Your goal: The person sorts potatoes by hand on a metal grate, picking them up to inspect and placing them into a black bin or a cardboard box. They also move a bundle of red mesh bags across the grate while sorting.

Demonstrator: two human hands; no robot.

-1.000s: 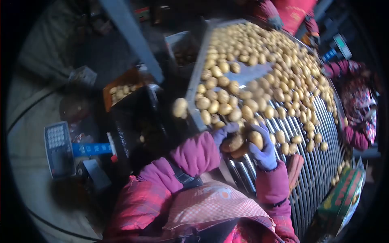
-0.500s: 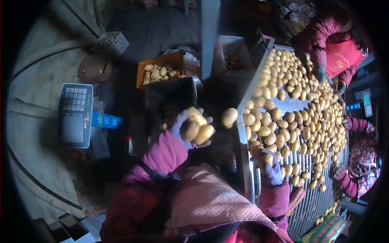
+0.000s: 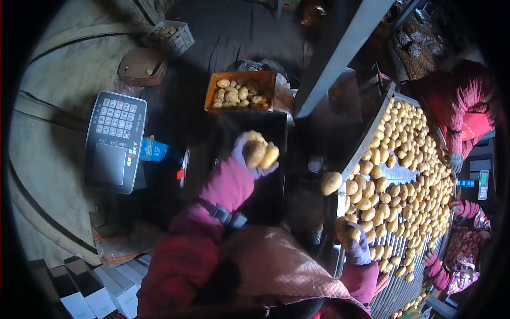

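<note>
My left hand (image 3: 241, 146), in a pale purple glove, is closed around several potatoes (image 3: 255, 153). It is above a dark bin (image 3: 276, 207), whose inside is in shadow. On the roller table (image 3: 393, 290) to the right, my gloved right hand (image 3: 360, 250) has its fingers curled round potatoes (image 3: 348, 232) near the metal side edge. Many loose potatoes (image 3: 404, 199) cover the rollers beyond that hand. One single potato (image 3: 331, 183) rests at the table's left rim, apart from both hands.
Behind the bin stands an orange crate (image 3: 211, 91) of potatoes. A scale display (image 3: 114, 143) is at left, white-sided boxes (image 3: 101, 297) below it. A metal post (image 3: 340, 58) slants between crate and table. Co-workers' sleeves (image 3: 462, 106) and hands (image 3: 430, 258) line the far side.
The view has shifted, so the bins and table appear in different places. My left hand has come further over the dark bin, still holding potatoes. My right hand stays at the table's near edge.
</note>
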